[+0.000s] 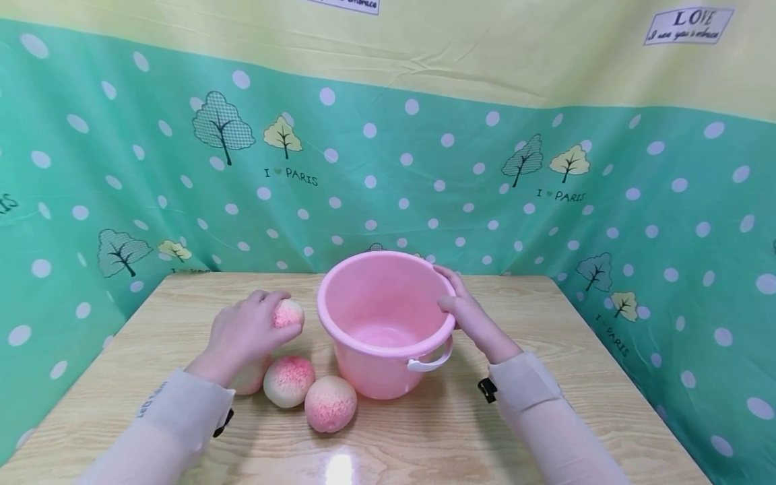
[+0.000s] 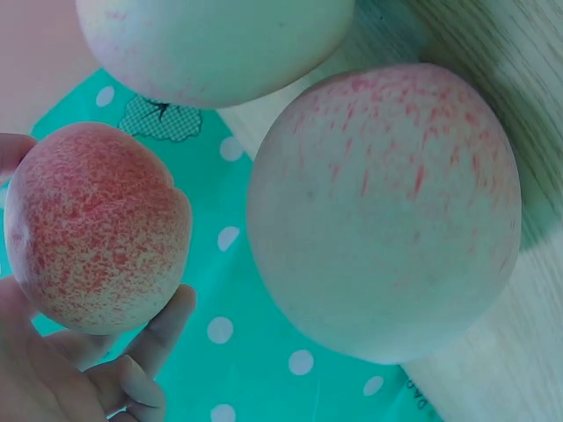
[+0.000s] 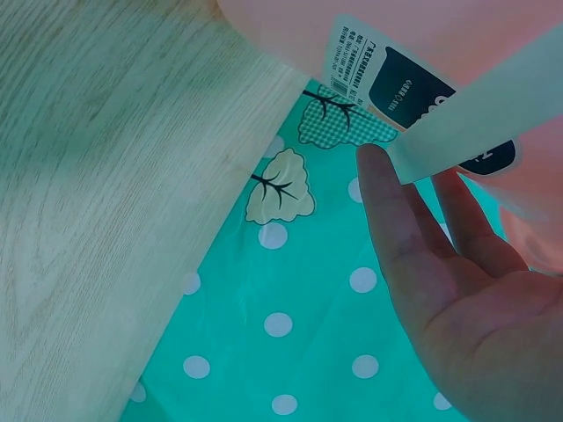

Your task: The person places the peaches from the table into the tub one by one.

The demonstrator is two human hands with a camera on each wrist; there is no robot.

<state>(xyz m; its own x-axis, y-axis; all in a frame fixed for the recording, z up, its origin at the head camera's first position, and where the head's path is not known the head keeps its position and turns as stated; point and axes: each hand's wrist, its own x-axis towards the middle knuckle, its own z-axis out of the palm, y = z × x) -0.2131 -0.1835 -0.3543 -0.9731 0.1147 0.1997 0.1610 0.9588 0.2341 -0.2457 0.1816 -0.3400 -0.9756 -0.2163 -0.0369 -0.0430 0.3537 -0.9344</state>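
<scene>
My left hand [image 1: 248, 330] grips a pink-speckled peach [image 1: 288, 314] to the left of a pink bucket [image 1: 378, 367]. In the left wrist view fingers and thumb curl round this peach [image 2: 101, 229]. Three more peaches lie on the table: one partly hidden under the left wrist [image 1: 247, 378], a middle peach [image 1: 289, 381] and a front peach [image 1: 331, 404] close to the bucket. The bucket stands upright with its inside bare. My right hand [image 1: 471, 315] holds its right rim, thumb over the edge, fingers outside. The white handle [image 1: 432, 364] hangs down at the front right.
The wooden table [image 1: 545, 431] meets a green dotted curtain [image 1: 412, 168] at the back and sides. A printed label [image 3: 387, 75] is on the bucket's outer wall. Black straps [image 1: 487, 389] show at both wrists.
</scene>
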